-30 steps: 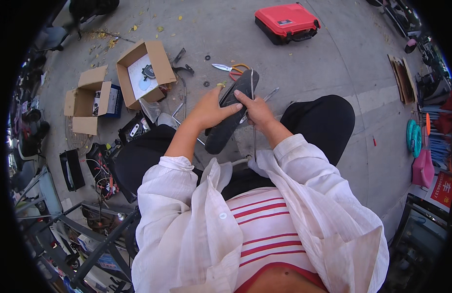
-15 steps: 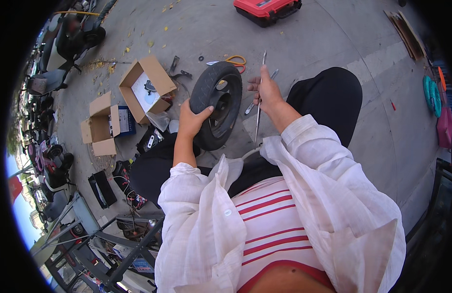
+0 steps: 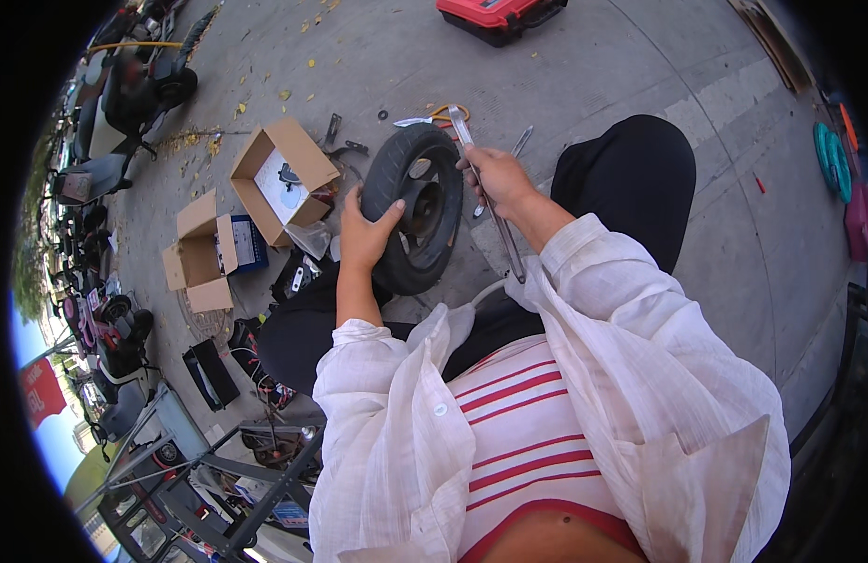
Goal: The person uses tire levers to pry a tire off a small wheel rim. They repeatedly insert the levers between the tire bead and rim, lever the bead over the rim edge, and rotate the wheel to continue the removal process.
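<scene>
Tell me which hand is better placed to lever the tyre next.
Right, probably. The right hand already holds the long metal bar against the small black tyre, while the left hand steadies its outer edge.

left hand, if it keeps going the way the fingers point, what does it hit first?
Nothing to travel: the left hand already lies on the small black tyre, fingers toward its hub. The right hand holds a long metal lever beside it.

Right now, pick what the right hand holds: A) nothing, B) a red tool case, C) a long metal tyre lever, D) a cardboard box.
C: the right hand grips a long metal tyre lever beside the small black wheel that the left hand steadies.
</scene>
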Action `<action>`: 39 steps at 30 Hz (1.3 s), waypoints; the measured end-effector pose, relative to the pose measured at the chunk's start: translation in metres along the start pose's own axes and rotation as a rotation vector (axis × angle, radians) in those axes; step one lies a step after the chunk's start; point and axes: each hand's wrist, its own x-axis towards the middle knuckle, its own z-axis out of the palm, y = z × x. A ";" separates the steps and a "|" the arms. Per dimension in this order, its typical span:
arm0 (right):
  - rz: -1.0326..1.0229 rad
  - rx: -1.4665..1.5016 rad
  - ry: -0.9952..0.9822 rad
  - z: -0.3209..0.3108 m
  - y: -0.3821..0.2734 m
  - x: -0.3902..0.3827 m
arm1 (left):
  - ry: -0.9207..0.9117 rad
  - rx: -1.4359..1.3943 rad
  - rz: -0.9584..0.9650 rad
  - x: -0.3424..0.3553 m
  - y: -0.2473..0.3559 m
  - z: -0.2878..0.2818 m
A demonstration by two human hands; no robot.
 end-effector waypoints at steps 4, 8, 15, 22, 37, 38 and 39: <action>-0.013 -0.074 -0.042 0.004 -0.002 -0.004 | -0.083 0.163 -0.103 0.004 0.017 -0.013; -0.015 -0.073 -0.033 0.004 -0.002 -0.004 | -0.199 0.258 -0.164 0.006 0.025 -0.017; -0.022 -0.030 0.011 0.002 0.000 0.001 | -0.136 0.346 -0.240 -0.008 0.049 0.010; -0.042 0.013 0.039 -0.001 -0.010 0.003 | -0.017 0.299 -0.226 -0.010 0.048 0.020; -0.116 0.143 0.153 -0.024 -0.025 0.010 | -0.072 0.045 0.070 0.007 0.059 -0.007; -0.137 0.150 0.135 -0.020 -0.025 0.009 | -0.089 0.124 0.081 0.012 0.031 0.002; -0.162 0.153 0.127 -0.020 -0.027 0.010 | -0.111 0.192 0.097 0.018 0.031 0.008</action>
